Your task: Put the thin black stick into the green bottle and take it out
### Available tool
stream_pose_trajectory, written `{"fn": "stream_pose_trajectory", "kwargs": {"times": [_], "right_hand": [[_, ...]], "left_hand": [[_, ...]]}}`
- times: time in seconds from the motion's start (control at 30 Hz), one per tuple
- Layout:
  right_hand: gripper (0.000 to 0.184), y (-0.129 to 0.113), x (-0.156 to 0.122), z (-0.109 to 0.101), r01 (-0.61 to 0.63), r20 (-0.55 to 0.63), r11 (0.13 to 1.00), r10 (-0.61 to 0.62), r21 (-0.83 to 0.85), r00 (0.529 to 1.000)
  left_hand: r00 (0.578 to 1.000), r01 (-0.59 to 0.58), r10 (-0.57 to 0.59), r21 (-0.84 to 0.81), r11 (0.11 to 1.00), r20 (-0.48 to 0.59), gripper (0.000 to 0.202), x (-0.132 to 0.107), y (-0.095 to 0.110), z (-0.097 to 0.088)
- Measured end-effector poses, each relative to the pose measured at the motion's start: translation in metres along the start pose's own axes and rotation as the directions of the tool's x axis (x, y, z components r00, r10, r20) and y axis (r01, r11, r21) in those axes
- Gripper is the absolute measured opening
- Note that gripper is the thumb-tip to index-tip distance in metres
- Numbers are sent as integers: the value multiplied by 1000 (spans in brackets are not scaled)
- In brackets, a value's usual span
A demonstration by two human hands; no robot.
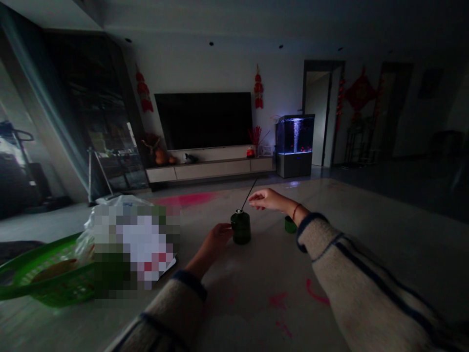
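A dark green glass bottle (241, 230) stands upright on the table, with a thin dark stick (250, 190) leaning to the right out of its pale-rimmed mouth. My left hand (219, 238) grips the bottle's left side; some of its fingertips are hidden behind the glass. Just right of the stick is my right hand (270, 199), its fingers bent and slightly apart. The stick's visible length runs past the fingertips uncovered, with a very small gap. A short green round piece, like a cap (290, 225), sits on the table below my right wrist.
A green plastic basket (54, 288) with a clear plastic bag (87, 230) stands at left; a blurred patch covers part of it. Pinkish-red marks (278, 299) are on the pale tabletop (234, 313). Beyond are a TV (205, 120), low cabinet (212, 168) and lit fish tank (295, 137).
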State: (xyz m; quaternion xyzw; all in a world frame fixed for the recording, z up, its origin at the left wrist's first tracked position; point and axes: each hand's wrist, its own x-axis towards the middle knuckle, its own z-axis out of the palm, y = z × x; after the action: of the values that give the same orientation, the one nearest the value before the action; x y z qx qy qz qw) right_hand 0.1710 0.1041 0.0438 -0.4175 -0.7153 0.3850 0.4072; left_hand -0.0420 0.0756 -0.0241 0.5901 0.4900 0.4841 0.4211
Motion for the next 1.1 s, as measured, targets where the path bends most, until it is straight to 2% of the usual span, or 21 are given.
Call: {"fn": "stream_pose_trajectory", "kwargs": {"times": [0.13, 0.3, 0.4, 0.5, 0.63, 0.77, 0.9, 1.03, 1.1], "right_hand": [[49, 10, -2, 10, -41, 203, 989, 70, -143, 977], [54, 22, -2, 27, 41, 254, 973, 20, -229, 967], [52, 28, -5, 40, 69, 257, 983, -24, -168, 966], [56, 35, -8, 52, 90, 227, 995, -80, -33, 971], [61, 43, -12, 59, -24, 228, 991, -7, 135, 974], [59, 46, -16, 57, -95, 249, 984, 55, 151, 967], [55, 48, -17, 56, -95, 234, 986, 60, 138, 970], [55, 53, -15, 60, -67, 152, 989, 47, 130, 987], [55, 55, -13, 61, -49, 105, 992, 36, 117, 994]], "left_hand": [[1000, -17, 17, 11, 1000, -6, 26, 1, -1, 0], [999, -21, 22, -2, 1000, 43, 21, 4, -6, -2], [997, -9, 11, -23, 1000, 83, 22, 6, -9, -5], [995, -5, 5, 7, 1000, 96, 25, 7, -11, -7], [996, -10, 4, 60, 998, 93, 30, 4, -9, -9], [994, -29, 7, 196, 980, 109, 32, -1, -2, -11], [984, -163, 110, 440, 883, 143, 30, -5, -2, -15], [962, -258, 248, 663, 703, 111, 36, -5, -12, -19], [945, -314, 276, 732, 605, 177, 33, -5, -16, -20]]}}
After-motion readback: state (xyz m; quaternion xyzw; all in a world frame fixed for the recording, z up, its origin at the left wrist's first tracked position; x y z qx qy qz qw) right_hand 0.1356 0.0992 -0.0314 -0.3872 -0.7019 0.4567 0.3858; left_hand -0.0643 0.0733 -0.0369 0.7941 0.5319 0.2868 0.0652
